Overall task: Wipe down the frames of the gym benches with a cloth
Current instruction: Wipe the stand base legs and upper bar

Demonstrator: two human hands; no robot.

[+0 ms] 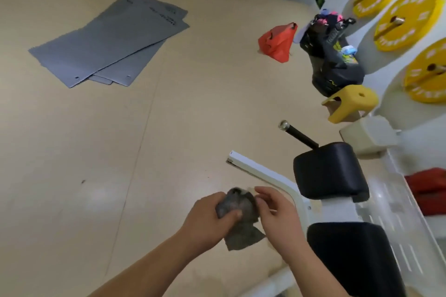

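Cloth [241, 236] in left hand [207, 217], right hand [277, 214] pinching

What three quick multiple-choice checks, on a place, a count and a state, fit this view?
1. Where are the grey mats? A. on the floor, far left B. on a bench pad C. leaning on a wall
2. How many yellow plates show? A. two B. three C. five
3. How is the cloth? A. spread on the frame B. dropped C. bunched between the left hand and right hand
Key: 1A, they lie stacked flat; 2B, three hang at right; 3C, both hands hold it crumpled.
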